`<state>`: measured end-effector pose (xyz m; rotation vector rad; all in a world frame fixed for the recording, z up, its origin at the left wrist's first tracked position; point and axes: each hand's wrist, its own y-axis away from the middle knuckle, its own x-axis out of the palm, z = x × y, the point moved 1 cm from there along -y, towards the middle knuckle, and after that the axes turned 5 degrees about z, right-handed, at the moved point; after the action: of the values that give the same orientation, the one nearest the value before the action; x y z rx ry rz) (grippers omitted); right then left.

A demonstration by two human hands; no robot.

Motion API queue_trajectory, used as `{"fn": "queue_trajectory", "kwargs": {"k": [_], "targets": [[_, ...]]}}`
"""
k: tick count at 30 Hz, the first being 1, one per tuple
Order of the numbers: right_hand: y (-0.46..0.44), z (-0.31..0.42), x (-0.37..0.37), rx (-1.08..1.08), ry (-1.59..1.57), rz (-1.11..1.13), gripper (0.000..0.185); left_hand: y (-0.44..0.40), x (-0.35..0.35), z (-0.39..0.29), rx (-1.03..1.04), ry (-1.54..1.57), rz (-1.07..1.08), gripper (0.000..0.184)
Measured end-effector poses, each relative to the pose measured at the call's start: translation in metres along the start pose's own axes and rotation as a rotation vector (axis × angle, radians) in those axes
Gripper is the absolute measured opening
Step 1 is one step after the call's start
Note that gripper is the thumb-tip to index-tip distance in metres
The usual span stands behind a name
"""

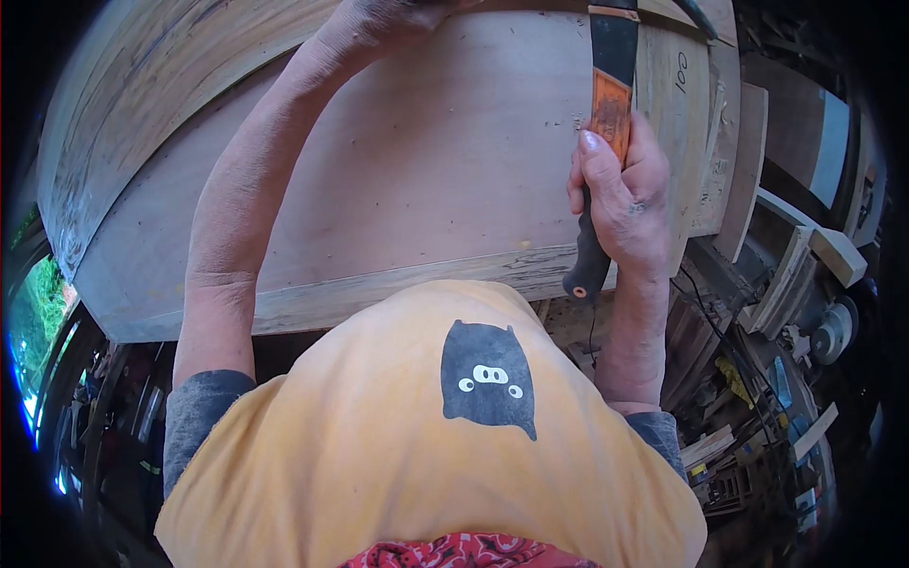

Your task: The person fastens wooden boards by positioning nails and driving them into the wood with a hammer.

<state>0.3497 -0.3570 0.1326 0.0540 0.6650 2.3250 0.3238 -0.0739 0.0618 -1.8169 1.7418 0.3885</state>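
Observation:
My right hand [620,185] is wrapped around the black and orange handle of a hammer [614,57]. The hammer's head is mostly cut off by the top edge, though a dark curved end shows at the upper right. My left hand [402,11] reaches to the top edge over the wooden panel [417,161]; its fingers are out of frame, so what they touch is hidden. The wide, smooth panel lies in front of my body, with small dots across its face. A pale edge strip [445,282] runs along its near side.
A curved wooden board [180,104] with dark grain rises along the left. At right, a board [677,123] bears handwritten marks. Stacked offcuts [791,275], a round disc-like tool [833,331] and a dark cable [705,308] lie beyond, at lower right.

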Motion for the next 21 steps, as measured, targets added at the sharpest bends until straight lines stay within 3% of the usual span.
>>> {"fn": "queue_trajectory", "kwargs": {"k": [4, 11, 14, 16, 21], "targets": [[-0.009, -0.008, -0.001, -0.103, 0.276, 0.001, 0.019, 0.001, 0.001, 0.000, 0.079, -0.026, -0.039, 0.009], [-0.004, 0.013, -0.009, -0.154, 0.070, -0.050, 0.013, 0.002, 0.002, -0.002, 0.049, -0.015, -0.023, 0.009], [-0.008, 0.010, -0.004, -0.219, 0.062, -0.122, 0.014, 0.003, 0.002, 0.002, 0.066, -0.033, -0.035, 0.009], [-0.013, -0.004, -0.012, -0.241, 0.392, -0.060, 0.012, 0.001, 0.002, -0.001, 0.093, -0.053, -0.049, 0.009], [-0.006, 0.010, -0.020, -0.157, 0.211, -0.031, 0.012, 0.002, 0.006, -0.001, 0.059, -0.043, -0.028, 0.009]]}}
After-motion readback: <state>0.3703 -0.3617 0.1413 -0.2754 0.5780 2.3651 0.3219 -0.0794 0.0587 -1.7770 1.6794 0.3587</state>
